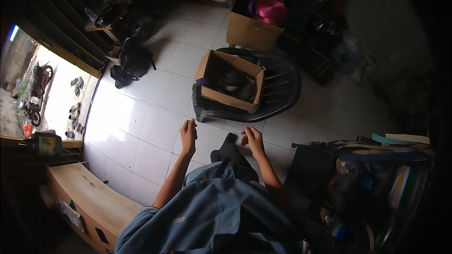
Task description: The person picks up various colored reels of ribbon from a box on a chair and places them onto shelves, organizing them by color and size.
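Note:
Both of my hands are held in front of my body, above the tiled floor. My left hand (189, 137) is closed in a loose curl, and nothing shows in it. My right hand (253, 139) has loosely bent fingers with a gap to the thumb, and it holds nothing I can see. Ahead of both hands stands a dark plastic chair (281, 91). On its seat rests an open cardboard box (229, 100) with dark items inside, too dim to name. Neither hand touches the chair or the box.
Behind the chair, a bigger cardboard box (252, 33) holds a pink ribbon roll (270, 10). A black bag (134, 61) lies on the floor at left, near a bright doorway with sandals outside. A wooden cabinet (96, 186) is at lower left; strap-like strips (383, 148) are piled at right.

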Available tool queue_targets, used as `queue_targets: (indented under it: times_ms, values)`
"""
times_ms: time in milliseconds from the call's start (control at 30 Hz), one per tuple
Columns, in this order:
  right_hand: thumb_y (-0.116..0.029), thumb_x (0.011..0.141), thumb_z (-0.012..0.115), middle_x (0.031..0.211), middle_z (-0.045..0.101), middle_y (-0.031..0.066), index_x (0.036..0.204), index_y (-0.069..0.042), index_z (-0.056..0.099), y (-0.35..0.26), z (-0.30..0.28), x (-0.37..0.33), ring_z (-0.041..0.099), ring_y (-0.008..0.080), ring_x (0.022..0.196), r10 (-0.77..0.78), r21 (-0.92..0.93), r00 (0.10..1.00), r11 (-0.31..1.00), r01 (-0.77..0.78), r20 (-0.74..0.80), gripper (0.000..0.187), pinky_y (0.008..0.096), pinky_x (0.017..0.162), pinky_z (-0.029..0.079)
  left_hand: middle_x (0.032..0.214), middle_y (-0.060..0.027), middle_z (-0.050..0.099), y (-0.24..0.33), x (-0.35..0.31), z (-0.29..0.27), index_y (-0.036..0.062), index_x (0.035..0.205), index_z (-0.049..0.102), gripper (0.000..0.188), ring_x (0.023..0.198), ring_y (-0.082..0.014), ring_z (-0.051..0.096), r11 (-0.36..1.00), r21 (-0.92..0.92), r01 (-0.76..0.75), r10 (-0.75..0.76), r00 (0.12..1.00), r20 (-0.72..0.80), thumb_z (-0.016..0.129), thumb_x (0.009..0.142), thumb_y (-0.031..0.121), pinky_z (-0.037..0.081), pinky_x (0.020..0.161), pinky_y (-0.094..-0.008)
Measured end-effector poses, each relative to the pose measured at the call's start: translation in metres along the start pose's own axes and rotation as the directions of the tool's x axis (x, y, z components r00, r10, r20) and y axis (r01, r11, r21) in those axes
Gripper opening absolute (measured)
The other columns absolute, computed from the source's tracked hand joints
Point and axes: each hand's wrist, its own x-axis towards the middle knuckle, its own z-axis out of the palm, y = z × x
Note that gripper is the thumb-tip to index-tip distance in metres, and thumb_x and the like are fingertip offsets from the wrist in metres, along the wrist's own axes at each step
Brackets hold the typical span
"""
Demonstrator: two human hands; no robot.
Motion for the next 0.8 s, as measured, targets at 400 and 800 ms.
queue_targets:
  times_ms: [400, 800]
  values:
    - [-0.013, 0.094, 0.052, 0.059, 0.055, 0.0028, 0.089, -0.001, 0.056, -0.029, 0.111, 0.179, 0.057, 0.0104, 0.049, -0.033, -0.064, 0.959, 0.997, 0.053, 0.282, 0.014, 0.0231, 0.047, 0.048, 0.049, 0.0081, 0.026, 0.058, 0.080, -0.092, 0.0025, 0.080, 0.056, 0.036, 0.039, -0.0012, 0.023, 1.000, 0.009, 0.001, 0.002, 0.929, -0.369, 0.050, 0.095, 0.034, 0.015, 0.038, -0.0214]
    - [-0.018, 0.094, 0.047, 0.051, 0.052, 0.0024, 0.082, 0.000, 0.057, -0.078, 0.285, 0.309, 0.054, 0.0090, 0.044, 0.029, -0.265, 0.834, 0.954, 0.142, 0.551, 0.023, 0.0235, 0.042, 0.042, 0.054, 0.0070, 0.031, 0.090, 0.155, -0.211, 0.0050, 0.084, 0.055, 0.024, 0.041, -0.0021, 0.026, 0.972, -0.212, -0.100, -0.076, 0.721, -0.689, 0.050, 0.093, 0.026, 0.018, 0.037, -0.0195]
